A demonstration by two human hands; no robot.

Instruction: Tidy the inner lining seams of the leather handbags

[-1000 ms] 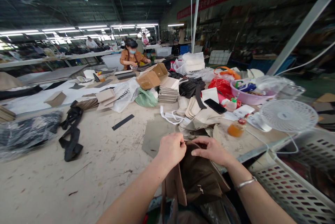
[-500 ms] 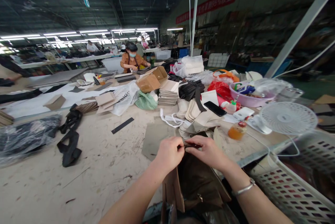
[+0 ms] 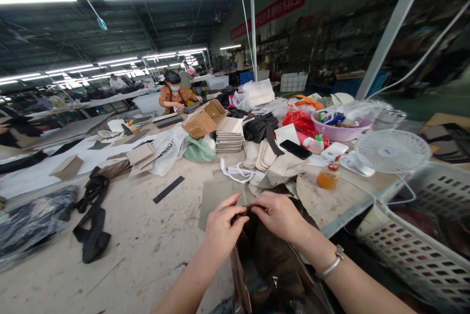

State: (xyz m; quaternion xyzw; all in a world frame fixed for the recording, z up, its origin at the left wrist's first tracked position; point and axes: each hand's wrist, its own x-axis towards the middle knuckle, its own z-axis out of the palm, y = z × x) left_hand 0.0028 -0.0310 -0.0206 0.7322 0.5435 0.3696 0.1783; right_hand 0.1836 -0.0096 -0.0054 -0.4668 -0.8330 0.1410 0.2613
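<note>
A dark brown bag (image 3: 271, 250), or the open body of one, hangs at the table's near edge with a small metal piece showing on it. My right hand (image 3: 279, 213), a metal bracelet on its wrist, pinches the bag's upper edge between thumb and fingers. Close beside it on the left, my left hand (image 3: 225, 226) has thumb and forefinger closed on the same edge, its other fingers loosely curled. The exact bit between the fingertips is small and partly hidden. Beyond the hands lies a flat grey-green sheet (image 3: 213, 196).
Stacked beige pieces (image 3: 229, 137), a black phone (image 3: 295, 149), an orange jar (image 3: 328, 177) and a white fan (image 3: 392, 152) crowd the right side. A white basket (image 3: 414, 250) stands off the table's right edge. Black straps (image 3: 91, 230) lie left. A co-worker (image 3: 174, 93) sits across.
My view has turned and tilted a little, shifting the surroundings. My left hand has loosened and raised its fingers somewhat; my right hand keeps its pinch on the bag's edge.
</note>
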